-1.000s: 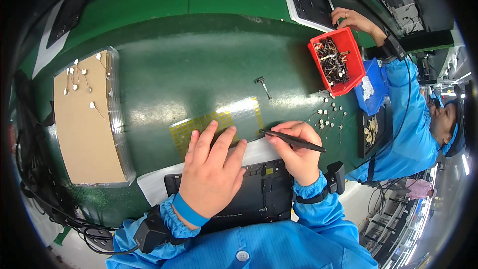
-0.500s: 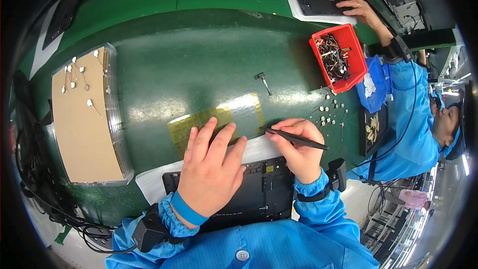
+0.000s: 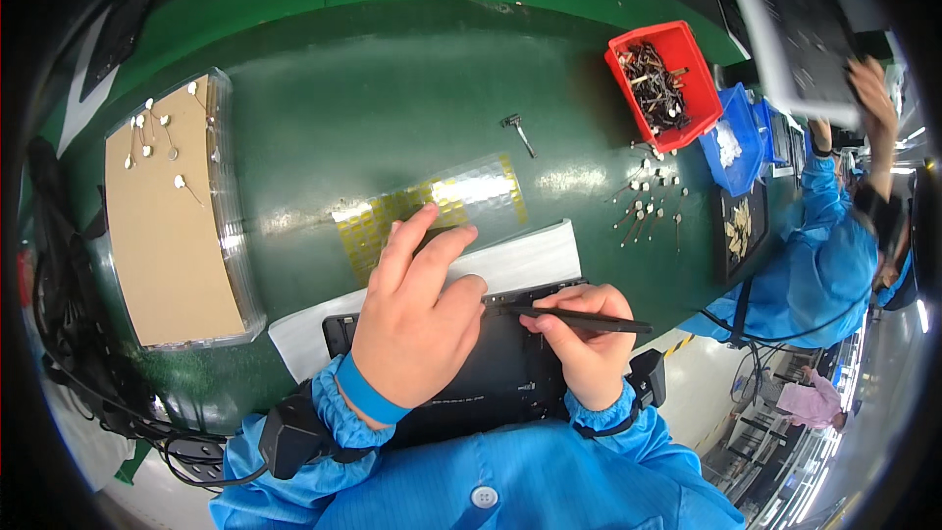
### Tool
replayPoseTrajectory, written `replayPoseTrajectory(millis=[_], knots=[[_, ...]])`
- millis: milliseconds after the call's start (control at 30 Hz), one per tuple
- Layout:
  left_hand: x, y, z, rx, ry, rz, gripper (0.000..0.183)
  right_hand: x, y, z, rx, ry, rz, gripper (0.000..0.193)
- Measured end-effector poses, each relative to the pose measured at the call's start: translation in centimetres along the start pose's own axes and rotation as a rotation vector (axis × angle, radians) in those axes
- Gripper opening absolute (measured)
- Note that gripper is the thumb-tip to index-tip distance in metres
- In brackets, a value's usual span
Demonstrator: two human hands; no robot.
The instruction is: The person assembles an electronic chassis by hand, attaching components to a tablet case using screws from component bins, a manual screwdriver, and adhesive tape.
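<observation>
A black laptop-like panel [image 3: 491, 373] lies close to my body on a white sheet [image 3: 525, 253]. My right hand [image 3: 591, 344] pinches black tweezers [image 3: 599, 321], whose tip is at the panel's far edge. Over the panel's left part rests my left hand [image 3: 417, 324], its fingers apart and some bent. Two of its fingertips reach over a clear sheet [image 3: 481, 186] carrying rows of small yellow pieces. What lies under the left palm is hidden.
Beyond the clear sheet is a small black-headed cable part [image 3: 515, 128]. To the right are a red bin [image 3: 702, 88], a blue bin [image 3: 751, 157], several white-ended wires [image 3: 643, 206] and a black tray [image 3: 731, 270]. Cardboard [image 3: 172, 236] lies on a clear tray at left. A co-worker [image 3: 819, 280] lifts a dark panel.
My right hand has brought the tweezers from the clear sheet's edge down to the panel. My left fingers have bent more. The co-worker's panel has risen off the far table.
</observation>
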State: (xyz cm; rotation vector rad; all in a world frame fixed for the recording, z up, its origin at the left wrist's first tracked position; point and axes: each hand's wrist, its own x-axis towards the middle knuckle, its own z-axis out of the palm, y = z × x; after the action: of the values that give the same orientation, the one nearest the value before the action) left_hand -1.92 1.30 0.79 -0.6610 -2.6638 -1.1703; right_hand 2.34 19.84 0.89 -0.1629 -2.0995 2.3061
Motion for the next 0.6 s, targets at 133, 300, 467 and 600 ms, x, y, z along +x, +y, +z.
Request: replayPoseTrajectory(millis=[133, 300, 467, 600], knots=[[-0.14, -0.37, 0.41, -0.02, 0.029, 0.063, 0.013, 0.05, 0.17, 0.32, 0.016, 0.04, 0.051, 0.021], [-0.31, -0.45, 0.68, -0.055, 0.019, 0.027, 0.018, 0.17, 0.12, 0.45, -0.068, 0.036, 0.044, 0.019], [-0.36, -0.45, 0.58, -0.061, 0.011, 0.023, 0.016, 0.15, 0.27, 0.29, -0.177, 0.021, 0.022, 0.018], [-0.37, -0.41, 0.57, -0.06, 0.016, 0.029, 0.017, 0.13, 0.07, 0.43, -0.168, 0.026, 0.032, 0.019]])
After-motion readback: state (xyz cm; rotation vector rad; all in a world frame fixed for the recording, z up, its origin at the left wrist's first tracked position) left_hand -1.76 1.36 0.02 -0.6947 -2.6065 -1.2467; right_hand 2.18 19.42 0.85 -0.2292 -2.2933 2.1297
